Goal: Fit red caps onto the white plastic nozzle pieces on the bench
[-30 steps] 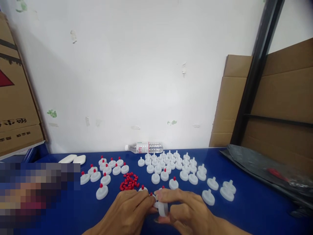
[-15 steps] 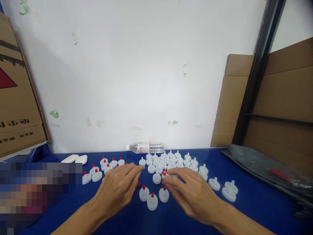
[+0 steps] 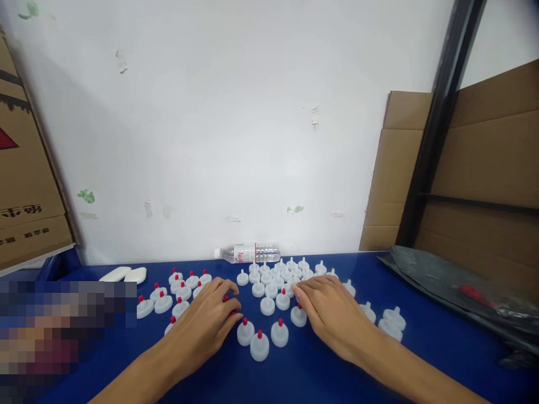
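My left hand (image 3: 210, 317) hovers low over small red tip caps (image 3: 229, 308) on the table, its fingers apart and curved over them. Among the white nozzle lids (image 3: 278, 278), my right hand (image 3: 330, 308) is stretched forward, apparently open, with some fingertips hidden behind the hand. A white lid with a red tip (image 3: 298, 317) stands just below its thumb. Between the hands are more red-tipped lids, one of them nearest me (image 3: 259, 347). Another group of red-tipped lids (image 3: 163, 303) stands to the left of my left hand.
A clear plastic bottle (image 3: 256, 253) lies along the wall. Two white rounded objects (image 3: 135, 275) rest at the back left of the blue table (image 3: 295, 376). Cardboard (image 3: 393, 179) and a dark plastic bag (image 3: 446, 297) are at the right; a printed carton (image 3: 31, 179) is at the left.
My right hand has let go of a red-tipped lid and moved farther over the white lids. My left fingers have spread over the red caps. The view has shifted slightly.
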Action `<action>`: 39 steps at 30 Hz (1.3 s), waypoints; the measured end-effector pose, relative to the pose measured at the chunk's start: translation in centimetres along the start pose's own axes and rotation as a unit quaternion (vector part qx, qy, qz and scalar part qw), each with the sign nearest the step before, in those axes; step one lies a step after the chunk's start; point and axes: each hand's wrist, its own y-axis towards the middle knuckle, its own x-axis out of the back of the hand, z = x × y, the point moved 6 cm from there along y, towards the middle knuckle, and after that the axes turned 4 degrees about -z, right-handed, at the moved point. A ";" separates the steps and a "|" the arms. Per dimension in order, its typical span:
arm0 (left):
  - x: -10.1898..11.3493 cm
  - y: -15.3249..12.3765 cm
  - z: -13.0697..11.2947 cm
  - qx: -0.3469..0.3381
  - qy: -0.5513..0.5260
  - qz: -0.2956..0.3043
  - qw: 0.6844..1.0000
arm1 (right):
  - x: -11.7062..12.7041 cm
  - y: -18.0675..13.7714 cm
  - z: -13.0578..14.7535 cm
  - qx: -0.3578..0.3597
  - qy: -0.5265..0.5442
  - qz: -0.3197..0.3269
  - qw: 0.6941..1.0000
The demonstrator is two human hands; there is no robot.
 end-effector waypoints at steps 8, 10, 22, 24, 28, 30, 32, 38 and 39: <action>-0.2 -0.1 -0.4 -0.023 -0.001 -0.025 0.999 | 0.4 0.0 -0.3 0.026 0.010 -0.068 0.997; -0.3 0.0 -0.4 -0.022 -0.009 -0.025 0.999 | 0.2 0.1 -0.8 0.019 0.003 -0.074 0.997; 1.6 0.5 -0.9 -0.023 -0.010 -0.120 0.992 | -2.8 0.0 -2.8 -0.012 0.057 0.058 0.997; 1.9 0.4 -1.2 -0.043 -0.016 -0.141 0.989 | -2.1 0.3 -2.7 -0.006 0.058 0.027 0.998; 2.3 0.2 -1.4 -0.045 -0.059 -0.164 0.984 | 0.4 0.9 -2.3 0.012 0.069 -0.080 0.994; 2.4 0.1 -1.5 -0.035 -0.086 -0.174 0.980 | 1.6 0.9 -1.8 0.032 0.078 -0.138 0.987; 2.5 0.1 -1.6 -0.021 -0.115 -0.185 0.976 | 2.3 0.5 -1.0 0.063 0.094 -0.180 0.977; 3.0 0.0 -3.4 0.000 -0.195 -0.204 0.960 | 1.6 -0.9 2.4 0.166 0.155 -0.148 0.963; 3.1 0.0 -3.8 -0.001 -0.203 -0.204 0.958 | 1.5 -1.2 2.9 0.181 0.156 -0.137 0.961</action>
